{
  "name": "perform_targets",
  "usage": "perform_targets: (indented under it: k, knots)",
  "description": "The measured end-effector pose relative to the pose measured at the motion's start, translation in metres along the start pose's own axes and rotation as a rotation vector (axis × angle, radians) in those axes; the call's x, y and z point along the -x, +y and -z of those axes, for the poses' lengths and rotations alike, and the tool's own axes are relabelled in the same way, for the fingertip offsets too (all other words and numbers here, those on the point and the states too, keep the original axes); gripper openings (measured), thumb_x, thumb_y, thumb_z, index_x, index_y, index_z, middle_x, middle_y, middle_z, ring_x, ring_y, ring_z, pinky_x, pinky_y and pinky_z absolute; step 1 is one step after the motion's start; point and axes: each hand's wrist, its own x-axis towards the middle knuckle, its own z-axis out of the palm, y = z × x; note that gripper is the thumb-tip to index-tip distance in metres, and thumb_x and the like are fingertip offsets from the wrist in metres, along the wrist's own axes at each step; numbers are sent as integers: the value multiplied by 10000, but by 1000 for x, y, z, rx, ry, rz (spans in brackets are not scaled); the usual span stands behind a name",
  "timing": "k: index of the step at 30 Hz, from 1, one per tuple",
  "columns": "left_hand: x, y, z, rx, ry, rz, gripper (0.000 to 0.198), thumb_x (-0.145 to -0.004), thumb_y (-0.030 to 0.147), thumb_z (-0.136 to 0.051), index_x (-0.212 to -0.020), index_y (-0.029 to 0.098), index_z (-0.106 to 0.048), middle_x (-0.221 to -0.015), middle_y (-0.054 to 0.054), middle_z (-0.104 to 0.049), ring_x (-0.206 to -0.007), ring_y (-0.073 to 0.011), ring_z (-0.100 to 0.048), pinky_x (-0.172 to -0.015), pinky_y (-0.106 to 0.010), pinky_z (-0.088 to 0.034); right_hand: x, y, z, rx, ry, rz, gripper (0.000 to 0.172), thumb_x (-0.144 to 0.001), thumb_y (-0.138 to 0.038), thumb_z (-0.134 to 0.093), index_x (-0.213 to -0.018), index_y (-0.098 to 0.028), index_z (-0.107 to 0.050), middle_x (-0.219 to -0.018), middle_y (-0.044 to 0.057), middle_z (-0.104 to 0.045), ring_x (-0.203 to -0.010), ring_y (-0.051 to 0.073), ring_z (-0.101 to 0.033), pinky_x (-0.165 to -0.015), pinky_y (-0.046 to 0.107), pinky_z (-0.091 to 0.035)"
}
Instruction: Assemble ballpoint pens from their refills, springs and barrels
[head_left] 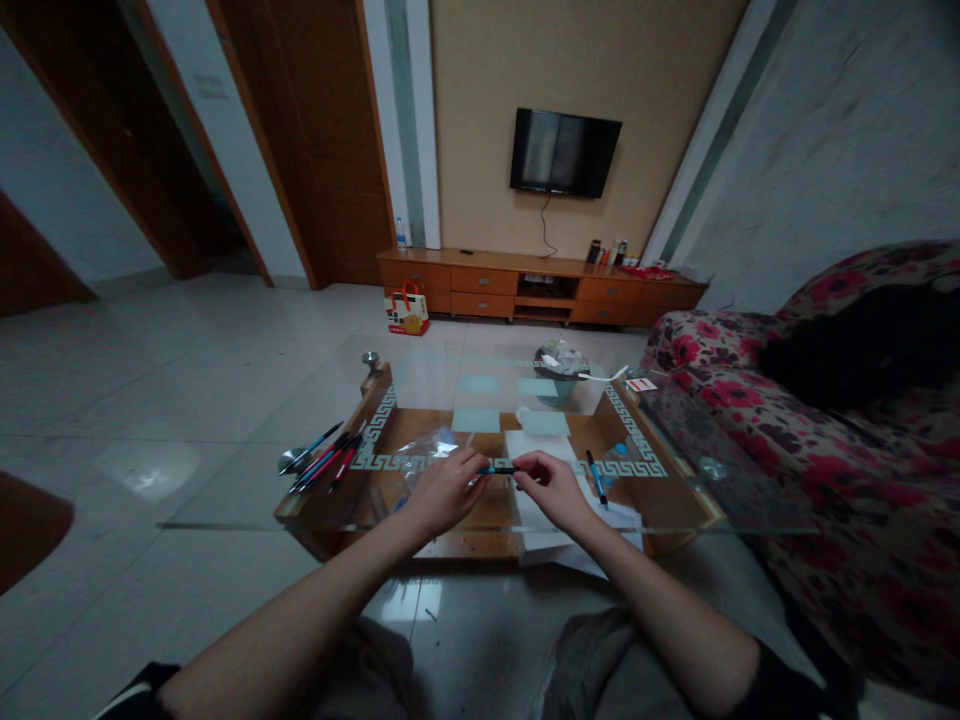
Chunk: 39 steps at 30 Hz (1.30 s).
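Observation:
Between my two hands, level above the glass table (pixel 247 490), is a slim pen (pixel 498 470) with a blue part and a black part. The fingers of my left hand (pixel 454 487) pinch its left end. At the other end, my right hand (pixel 553 485) grips the black part between thumb and fingertips. Right of my right hand lies a single blue and black pen (pixel 596 478). Off to the left, a loose pile of several pens (pixel 326 460) in blue, black and red rests on the glass. Beside my left hand is a clear plastic bag (pixel 427 450).
White paper or a box (pixel 529 510) shows beneath the glass, near a blue-capped bottle (pixel 619 452). A dark bowl (pixel 559 362) holding plastic wrapping stands at the table's far side. The flowered sofa (pixel 712 370) borders the right; a paper bag (pixel 406 312) stands by the cabinet.

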Motion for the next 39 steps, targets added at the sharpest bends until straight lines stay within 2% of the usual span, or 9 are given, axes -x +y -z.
perform_targets:
  k: [22, 39]
  knots:
    - [1, 3, -1, -45, -49, -39, 177, -991, 300, -439, -1015, 232, -600, -976, -47, -624, -890, -192, -613, -755, -284, -453, 4, -11, -2, 5, -54, -6, 200, -796, -308, -668, -958, -193, -696, -808, 25, -694, -722, 165, -634, -660, 284, -504]
    - [1, 1, -7, -49, -33, -74, 143, -981, 273, -496, -989, 214, -626, -943, -36, -636, -866, -177, -623, -734, -262, -460, 6, -13, -3, 1, -82, -19, 183, -791, -264, -673, -951, -178, -698, -837, 28, -700, -733, 152, -620, -667, 269, -482]
